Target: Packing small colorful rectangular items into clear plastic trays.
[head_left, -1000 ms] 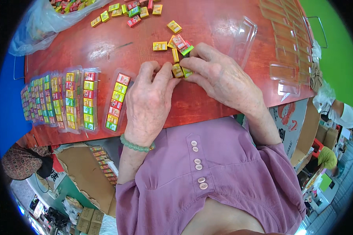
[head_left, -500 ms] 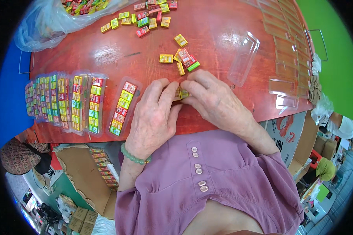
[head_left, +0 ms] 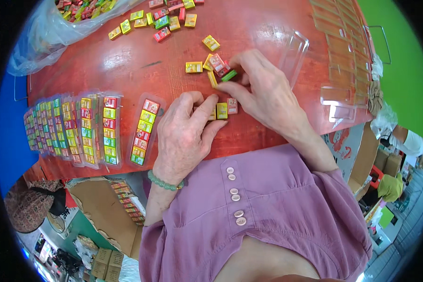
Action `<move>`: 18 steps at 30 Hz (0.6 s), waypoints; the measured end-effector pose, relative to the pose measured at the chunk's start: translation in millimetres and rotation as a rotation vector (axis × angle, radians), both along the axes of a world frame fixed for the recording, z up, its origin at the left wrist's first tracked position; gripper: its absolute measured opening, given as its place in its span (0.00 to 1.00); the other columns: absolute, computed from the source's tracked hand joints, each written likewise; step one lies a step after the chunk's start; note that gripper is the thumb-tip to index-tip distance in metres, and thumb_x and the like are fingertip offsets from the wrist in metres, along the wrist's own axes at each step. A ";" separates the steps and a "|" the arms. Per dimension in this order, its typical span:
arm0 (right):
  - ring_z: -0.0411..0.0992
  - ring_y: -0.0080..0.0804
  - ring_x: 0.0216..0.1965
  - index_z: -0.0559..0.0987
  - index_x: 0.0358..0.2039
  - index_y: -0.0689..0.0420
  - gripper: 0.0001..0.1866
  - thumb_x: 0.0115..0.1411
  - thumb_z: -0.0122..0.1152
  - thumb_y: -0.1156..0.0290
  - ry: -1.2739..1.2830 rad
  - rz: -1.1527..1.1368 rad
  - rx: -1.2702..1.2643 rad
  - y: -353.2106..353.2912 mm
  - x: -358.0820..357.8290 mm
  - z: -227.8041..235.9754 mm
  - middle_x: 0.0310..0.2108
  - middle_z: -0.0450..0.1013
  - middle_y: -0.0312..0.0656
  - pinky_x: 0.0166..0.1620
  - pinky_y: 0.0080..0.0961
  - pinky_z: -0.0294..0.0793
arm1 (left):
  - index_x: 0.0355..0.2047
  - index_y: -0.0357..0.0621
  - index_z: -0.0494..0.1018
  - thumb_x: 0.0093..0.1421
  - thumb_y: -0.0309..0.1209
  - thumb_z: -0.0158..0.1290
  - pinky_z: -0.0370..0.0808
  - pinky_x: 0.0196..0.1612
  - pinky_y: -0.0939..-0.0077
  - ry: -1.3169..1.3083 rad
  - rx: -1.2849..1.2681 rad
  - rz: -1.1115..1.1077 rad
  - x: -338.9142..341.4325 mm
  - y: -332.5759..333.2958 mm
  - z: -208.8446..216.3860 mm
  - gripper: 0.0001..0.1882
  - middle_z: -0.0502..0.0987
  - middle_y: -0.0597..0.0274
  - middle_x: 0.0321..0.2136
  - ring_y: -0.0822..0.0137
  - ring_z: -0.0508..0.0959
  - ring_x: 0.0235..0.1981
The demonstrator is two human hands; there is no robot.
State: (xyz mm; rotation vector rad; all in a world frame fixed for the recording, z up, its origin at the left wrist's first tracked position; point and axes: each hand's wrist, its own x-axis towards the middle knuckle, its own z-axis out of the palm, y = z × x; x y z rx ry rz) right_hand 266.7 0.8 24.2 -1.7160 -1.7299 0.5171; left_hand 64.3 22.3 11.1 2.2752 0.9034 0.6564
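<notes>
on the red table (head_left: pixel 145 77), the left hand (head_left: pixel 185 127) is holding a short row of small boxes (head_left: pixel 222 111) in a narrow grip between index finger and thumb, its left end lying hidden under the fingers. the right hand (head_left: pixel 268 89) is reaching to a small pile just beyond, thumb and fingers parting around a green box (head_left: pixel 229 75); whether that grip is pinching it, i cannot tell. left of the left hand, a transparent tray (head_left: pixel 160 112) is carrying one column of red, yellow and green boxes, and farther left more filled trays (head_left: pixel 120 134) are lining up, overlapping. at the upper left, a plastic bag (head_left: pixel 42 47) is holding a heap of loose boxes. below the table, a cardboard carton (head_left: pixel 96 207) is containing more rows of boxes.
</notes>
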 end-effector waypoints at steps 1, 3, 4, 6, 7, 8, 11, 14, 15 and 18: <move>0.76 0.30 0.29 0.76 0.44 0.60 0.16 0.58 0.73 0.74 0.018 -0.010 0.000 2.7 -2.5 -3.2 0.37 0.75 0.43 0.33 0.29 0.78 | 0.47 0.37 0.79 0.50 0.29 0.69 0.77 0.39 0.61 -0.003 0.026 -0.002 0.3 1.7 1.7 0.23 0.73 0.56 0.38 0.56 0.78 0.38; 0.76 0.31 0.27 0.76 0.44 0.60 0.15 0.59 0.72 0.74 0.047 -0.009 0.039 3.2 -3.0 -7.7 0.35 0.75 0.43 0.31 0.30 0.78 | 0.47 0.38 0.80 0.50 0.29 0.69 0.77 0.38 0.62 -0.027 0.030 0.001 0.1 1.2 -1.8 0.23 0.73 0.57 0.37 0.56 0.78 0.38; 0.76 0.31 0.27 0.76 0.44 0.60 0.15 0.59 0.72 0.74 0.042 -0.007 0.037 1.6 -2.1 -6.7 0.35 0.75 0.43 0.31 0.30 0.78 | 0.47 0.38 0.80 0.50 0.29 0.69 0.77 0.38 0.62 -0.032 0.028 0.002 0.0 0.9 -2.7 0.23 0.73 0.57 0.37 0.56 0.78 0.38; 0.78 0.34 0.30 0.76 0.46 0.60 0.15 0.60 0.70 0.75 0.048 0.011 0.007 -2.9 2.2 0.2 0.36 0.75 0.44 0.33 0.30 0.78 | 0.47 0.41 0.80 0.51 0.29 0.68 0.76 0.38 0.62 -0.020 0.036 -0.002 -0.9 0.9 -2.9 0.22 0.72 0.58 0.37 0.57 0.78 0.38; 0.78 0.34 0.30 0.76 0.46 0.60 0.15 0.60 0.70 0.75 0.042 0.015 0.008 -5.5 4.7 7.2 0.36 0.75 0.44 0.33 0.30 0.78 | 0.47 0.41 0.80 0.51 0.29 0.68 0.76 0.38 0.62 -0.027 0.038 0.002 -0.9 0.4 -3.4 0.22 0.72 0.58 0.37 0.57 0.78 0.38; 0.78 0.39 0.34 0.76 0.47 0.61 0.16 0.59 0.69 0.76 -0.052 0.062 -0.003 -8.2 7.8 16.4 0.37 0.75 0.46 0.36 0.32 0.78 | 0.47 0.41 0.80 0.51 0.29 0.68 0.76 0.38 0.62 -0.016 0.056 0.007 -0.3 -0.5 -3.6 0.21 0.72 0.58 0.37 0.57 0.78 0.37; 0.77 0.48 0.40 0.75 0.48 0.62 0.18 0.58 0.67 0.77 -0.230 0.150 -0.039 -14.2 14.1 28.2 0.38 0.75 0.49 0.42 0.38 0.77 | 0.45 0.42 0.81 0.52 0.29 0.67 0.76 0.38 0.62 -0.020 0.090 0.015 0.1 -1.5 -6.6 0.19 0.71 0.58 0.37 0.58 0.78 0.36; 0.75 0.54 0.45 0.75 0.49 0.62 0.18 0.57 0.66 0.76 -0.343 0.215 -0.071 -12.8 11.4 27.4 0.40 0.76 0.51 0.47 0.43 0.76 | 0.44 0.41 0.81 0.53 0.28 0.67 0.76 0.38 0.62 -0.049 0.121 0.036 0.1 -4.0 -10.3 0.17 0.72 0.58 0.37 0.58 0.78 0.36; 0.74 0.56 0.46 0.75 0.49 0.62 0.18 0.58 0.66 0.76 -0.375 0.232 -0.082 -12.7 10.0 27.2 0.40 0.76 0.52 0.48 0.45 0.75 | 0.44 0.41 0.81 0.53 0.28 0.67 0.77 0.38 0.62 -0.066 0.133 0.045 0.6 -5.3 -10.4 0.16 0.72 0.58 0.37 0.59 0.78 0.36; 0.74 0.55 0.46 0.75 0.50 0.61 0.19 0.58 0.65 0.75 -0.410 0.217 -0.164 -12.6 6.0 33.3 0.41 0.76 0.51 0.48 0.45 0.75 | 0.43 0.42 0.81 0.53 0.28 0.67 0.77 0.39 0.62 -0.082 0.141 0.072 1.2 -6.9 -8.0 0.16 0.72 0.58 0.37 0.59 0.78 0.36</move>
